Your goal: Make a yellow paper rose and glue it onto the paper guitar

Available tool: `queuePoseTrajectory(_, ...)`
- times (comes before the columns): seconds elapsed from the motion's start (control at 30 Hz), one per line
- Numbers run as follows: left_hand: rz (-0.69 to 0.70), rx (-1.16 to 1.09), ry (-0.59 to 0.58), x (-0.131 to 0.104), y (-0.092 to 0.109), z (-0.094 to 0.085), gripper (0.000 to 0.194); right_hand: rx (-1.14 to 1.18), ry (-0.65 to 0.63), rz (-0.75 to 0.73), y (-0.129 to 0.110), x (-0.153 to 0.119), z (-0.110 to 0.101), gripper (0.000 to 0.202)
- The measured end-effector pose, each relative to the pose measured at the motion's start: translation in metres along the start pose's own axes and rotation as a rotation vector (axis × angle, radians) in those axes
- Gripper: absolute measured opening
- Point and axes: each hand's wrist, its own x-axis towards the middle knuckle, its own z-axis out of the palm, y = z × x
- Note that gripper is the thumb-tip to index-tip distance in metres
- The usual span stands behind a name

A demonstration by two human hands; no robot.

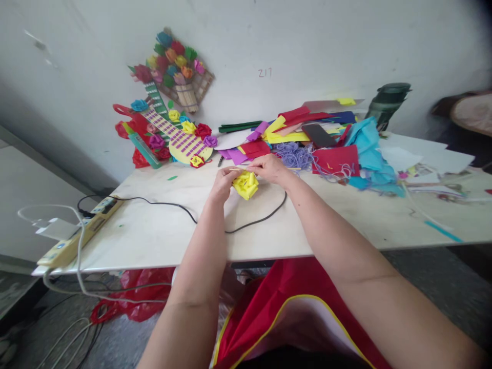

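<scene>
Above the middle of the table, a yellow paper flower (246, 185) hangs between my two hands. My left hand (222, 184) is closed at the flower's left side, its fingertips gripping the edge. The fingers of my right hand (270, 168) are pinched together over the flower's top, around a thin wooden stick (295, 168) whose ends show on either side of the hands. Exactly where the stick meets the flower is hidden by my fingers.
Behind my hands lie coloured paper strips (286, 134), tangled purple yarn (294, 155) and a dark phone (319, 136). Paper-flower decorations (190, 146) lean at the left against the wall. A black cable (161, 203) crosses the table from a power strip (86, 233). A dark bottle (388, 105) stands back right.
</scene>
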Motion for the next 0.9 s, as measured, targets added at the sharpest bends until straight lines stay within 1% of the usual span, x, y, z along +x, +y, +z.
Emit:
queuePoseTrajectory(0.23, -0.021, -0.011, -0.005, -0.0002, 0.0023, 0.0020, 0.021, 0.131, -0.009, 0.039, 0.0037, 0.0039, 0.0024, 0.021)
queuePoseTrajectory(0.4, -0.008, -0.010, -0.010, 0.0003, 0.0030, 0.0028, 0.020, 0.356, 0.000, 0.044, 0.0071, 0.0069, 0.0045, 0.014)
queuePoseTrajectory(0.47, -0.010, 0.007, -0.003, 0.0005, 0.0030, 0.0035, 0.020, 0.455, -0.011, 0.089, 0.0051, 0.0060, 0.0029, 0.013)
queuePoseTrajectory(0.57, -0.014, 0.027, -0.005, 0.0013, 0.0022, 0.0044, 0.020, 0.566, -0.046, 0.214, 0.0007, 0.0043, -0.0005, 0.013)
queuePoseTrajectory(0.63, -0.012, 0.026, -0.009, 0.0023, 0.0012, 0.0044, 0.019, 0.614, -0.068, 0.271, -0.0005, 0.0045, -0.0017, 0.012)
queuePoseTrajectory(0.8, -0.009, 0.015, 0.021, 0.0040, 0.0000, 0.0043, 0.016, 0.672, -0.086, 0.329, 0.0030, 0.0081, -0.0001, 0.009)
queuePoseTrajectory(0.9, -0.013, 0.023, 0.021, 0.0038, 0.0008, 0.0048, 0.017, 0.700, -0.082, 0.368, 0.0033, 0.0088, 0.0007, 0.007)
